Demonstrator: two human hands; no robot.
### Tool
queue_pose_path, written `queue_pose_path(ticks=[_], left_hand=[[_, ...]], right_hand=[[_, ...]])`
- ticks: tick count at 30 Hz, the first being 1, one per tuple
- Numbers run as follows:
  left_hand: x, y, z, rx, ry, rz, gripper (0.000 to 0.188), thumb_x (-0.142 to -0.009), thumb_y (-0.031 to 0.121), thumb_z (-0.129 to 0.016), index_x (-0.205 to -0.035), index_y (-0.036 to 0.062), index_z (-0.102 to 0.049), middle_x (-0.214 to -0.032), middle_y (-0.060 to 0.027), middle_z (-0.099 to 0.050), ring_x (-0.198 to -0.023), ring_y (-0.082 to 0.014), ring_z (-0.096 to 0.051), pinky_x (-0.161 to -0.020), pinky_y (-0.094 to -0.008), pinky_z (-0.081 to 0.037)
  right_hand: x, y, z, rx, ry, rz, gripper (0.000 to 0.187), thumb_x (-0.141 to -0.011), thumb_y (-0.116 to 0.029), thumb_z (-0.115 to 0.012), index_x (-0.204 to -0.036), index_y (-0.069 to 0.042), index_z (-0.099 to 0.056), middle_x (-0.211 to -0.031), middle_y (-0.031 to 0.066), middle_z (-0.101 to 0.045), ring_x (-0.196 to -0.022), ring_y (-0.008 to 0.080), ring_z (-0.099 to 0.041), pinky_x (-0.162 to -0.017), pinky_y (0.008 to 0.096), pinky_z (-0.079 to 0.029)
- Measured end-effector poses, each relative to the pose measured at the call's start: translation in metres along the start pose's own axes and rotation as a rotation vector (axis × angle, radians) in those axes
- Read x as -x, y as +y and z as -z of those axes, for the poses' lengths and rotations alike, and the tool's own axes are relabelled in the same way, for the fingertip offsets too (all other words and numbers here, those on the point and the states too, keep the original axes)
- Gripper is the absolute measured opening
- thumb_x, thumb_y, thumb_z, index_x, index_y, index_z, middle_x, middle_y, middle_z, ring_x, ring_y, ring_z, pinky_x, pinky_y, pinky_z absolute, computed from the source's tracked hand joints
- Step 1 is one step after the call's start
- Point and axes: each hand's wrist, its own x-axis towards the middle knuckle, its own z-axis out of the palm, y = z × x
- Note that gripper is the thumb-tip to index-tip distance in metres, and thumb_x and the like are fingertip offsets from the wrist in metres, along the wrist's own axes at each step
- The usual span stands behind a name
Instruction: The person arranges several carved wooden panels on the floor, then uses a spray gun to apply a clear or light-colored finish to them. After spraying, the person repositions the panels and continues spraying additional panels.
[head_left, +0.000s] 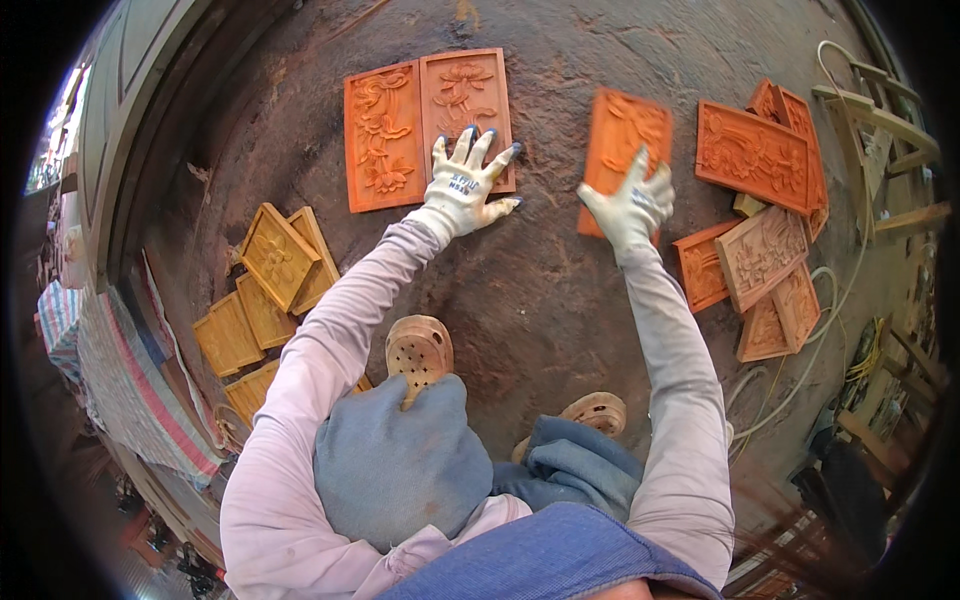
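My left hand [463, 186], in a white glove with bluish fingertips, lies with fingers spread over the lower part of a pale reddish carved wooden panel [463, 95]. Edge to edge with it, on the left, is an orange carved wooden panel [382, 135] with a flower relief. My right hand [636, 203], also gloved, grips another orange carved panel [622, 120] across its lower half. Its thumb is at the left edge and the other fingers reach over the face to the right edge. This panel is slightly blurred and tilted, apart from the pair.
Several reddish carved panels [755, 155] are piled at the right. Yellowish panels [278, 258] lie in a loose group at the left. A pale hose [850, 290] and wooden frames [880, 120] stand beyond the right pile. My clogs [420, 345] rest on the dark, rough floor [530, 290].
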Motion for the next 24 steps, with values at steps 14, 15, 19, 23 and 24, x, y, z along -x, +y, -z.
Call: queue_pose_path(ticks=[14, 15, 19, 23, 24], left_hand=[[-0.023, 0.006, 0.016, -0.064, -0.028, -0.058, 0.096, -0.081, 0.069, -0.063, -0.156, 0.0197, -0.029, -0.158, -0.0172, -0.029, -0.148, -0.0379, -0.022, -0.117, -0.0621, -0.013], [-0.03, 0.01, 0.018, -0.086, -0.055, -0.13, 0.096, -0.08, 0.07, -0.063, -0.156, 0.0219, -0.028, -0.159, -0.0168, -0.027, -0.148, -0.0379, -0.021, -0.117, -0.0626, -0.013], [-0.055, 0.023, 0.012, -0.204, -0.16, -0.169, 0.071, -0.096, 0.056, -0.049, -0.157, 0.0285, -0.025, -0.164, -0.0064, -0.021, -0.15, -0.0359, -0.019, -0.116, -0.0652, -0.014], [-0.051, 0.018, 0.004, -0.185, -0.137, -0.127, 0.076, -0.094, 0.059, -0.051, -0.158, 0.0301, -0.021, -0.164, -0.0087, -0.019, -0.151, -0.0344, -0.018, -0.117, -0.0648, -0.009], [-0.05, 0.018, 0.005, -0.141, -0.126, -0.109, 0.078, -0.093, 0.061, -0.051, -0.158, 0.0301, -0.02, -0.164, -0.0103, -0.018, -0.151, -0.0345, -0.016, -0.117, -0.0646, -0.007]], right_hand=[[-0.109, 0.031, 0.021, 0.4, 0.309, -0.125, 0.092, -0.087, -0.068, -0.055, -0.155, -0.011, -0.029, -0.158, 0.0254, -0.025, -0.145, 0.0412, -0.026, -0.111, 0.0701, -0.016], [-0.114, 0.046, 0.024, 0.476, 0.174, -0.198, 0.095, -0.087, -0.069, -0.054, -0.156, -0.01, -0.027, -0.161, 0.0221, -0.021, -0.147, 0.0413, -0.022, -0.112, 0.0698, -0.014], [-0.124, 0.082, 0.013, 0.529, 0.097, -0.148, 0.063, -0.093, -0.024, -0.053, -0.153, -0.019, -0.036, -0.162, 0.0077, -0.028, -0.147, 0.0368, -0.027, -0.112, 0.0704, -0.015], [-0.114, 0.083, 0.013, 0.576, -0.027, 0.261, 0.053, -0.091, -0.014, -0.051, -0.144, -0.019, -0.05, -0.155, 0.0078, -0.041, -0.144, 0.0261, -0.034, -0.118, 0.0538, -0.021], [-0.112, 0.086, 0.008, 0.628, -0.107, 0.431, 0.052, -0.09, -0.013, -0.052, -0.142, -0.018, -0.052, -0.153, 0.0081, -0.043, -0.144, 0.0243, -0.036, -0.119, 0.0497, -0.023]])
